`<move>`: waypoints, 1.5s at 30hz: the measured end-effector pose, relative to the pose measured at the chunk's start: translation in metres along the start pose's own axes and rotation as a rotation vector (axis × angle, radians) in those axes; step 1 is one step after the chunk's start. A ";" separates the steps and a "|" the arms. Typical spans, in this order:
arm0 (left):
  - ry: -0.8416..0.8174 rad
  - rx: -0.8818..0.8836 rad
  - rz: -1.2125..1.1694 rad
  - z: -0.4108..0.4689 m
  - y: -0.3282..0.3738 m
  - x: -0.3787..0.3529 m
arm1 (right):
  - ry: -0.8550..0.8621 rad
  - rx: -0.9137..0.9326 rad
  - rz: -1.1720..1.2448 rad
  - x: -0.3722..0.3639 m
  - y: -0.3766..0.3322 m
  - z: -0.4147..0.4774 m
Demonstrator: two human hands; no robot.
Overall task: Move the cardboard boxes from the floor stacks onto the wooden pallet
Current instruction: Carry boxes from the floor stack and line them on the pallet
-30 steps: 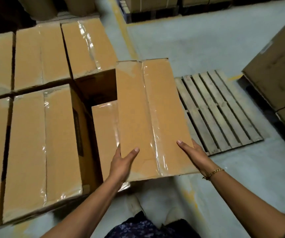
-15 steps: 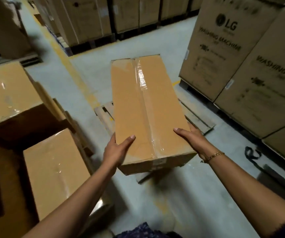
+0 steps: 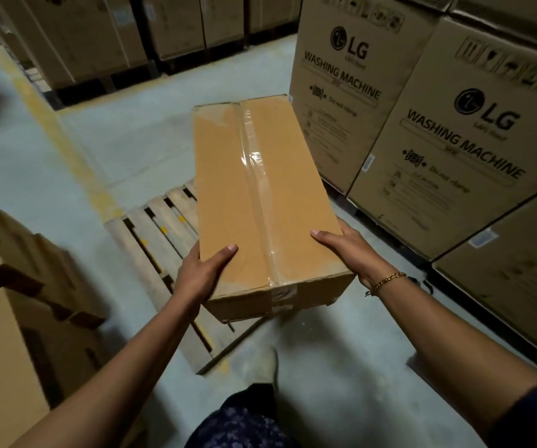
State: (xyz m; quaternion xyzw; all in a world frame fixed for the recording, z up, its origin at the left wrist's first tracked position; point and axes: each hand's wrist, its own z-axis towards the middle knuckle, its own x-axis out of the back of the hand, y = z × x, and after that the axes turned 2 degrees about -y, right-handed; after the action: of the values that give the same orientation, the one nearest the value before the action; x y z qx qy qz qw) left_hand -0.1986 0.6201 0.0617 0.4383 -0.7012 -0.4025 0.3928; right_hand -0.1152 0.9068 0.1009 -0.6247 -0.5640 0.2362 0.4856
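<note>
A pale concrete floor (image 3: 124, 150) fills the scene, crossed on the left by a worn yellow line (image 3: 63, 143). Along the right stand tall washing machine cartons (image 3: 454, 163) printed with "LG WASHING MACHINE", set side by side, and a row of plain brown cartons (image 3: 99, 33) lines the far side. At the left edge rise the floor stacks (image 3: 18, 318) of cardboard boxes, blurred and partly in shadow. The wooden pallet (image 3: 160, 234) lies flat on the floor between those stacks and the washing machine cartons, its slats bare on the left part that shows; its right part is hidden behind the carried load. That load is one long cardboard box (image 3: 254, 195), held up off the floor in front of the person and over the pallet's right side, its length pointing away from the camera, a strip of clear tape (image 3: 257, 176) running down its top seam and over the near end. The left hand (image 3: 199, 273) grips the near left edge – thumb flat on the top face, fingers wrapped down the side out of sight. The right hand (image 3: 348, 250) grips the near right edge in the same way, with a gold bracelet (image 3: 388, 281) on its wrist. Below the box, a light shoe (image 3: 265, 363) rests on the floor just beside the pallet's near corner.
</note>
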 end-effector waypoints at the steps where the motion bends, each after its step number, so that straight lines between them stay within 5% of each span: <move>1: -0.002 0.007 -0.007 0.012 0.005 -0.012 | 0.000 -0.001 -0.006 0.011 0.000 0.015; 18: 0.050 0.132 -0.054 0.185 0.085 -0.209 | -0.099 -0.042 -0.042 0.198 -0.016 0.243; 31: 0.309 0.232 -0.083 0.285 0.133 -0.398 | -0.354 -0.009 -0.161 0.354 -0.013 0.444; 45: 0.438 0.279 -0.143 0.385 0.148 -0.412 | -0.513 0.007 -0.208 0.346 -0.050 0.576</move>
State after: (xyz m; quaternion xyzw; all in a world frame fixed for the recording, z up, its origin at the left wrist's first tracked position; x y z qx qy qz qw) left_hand -0.4638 1.1318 -0.0263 0.6130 -0.6156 -0.2244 0.4415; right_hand -0.5375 1.4207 -0.0080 -0.4815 -0.7289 0.3376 0.3505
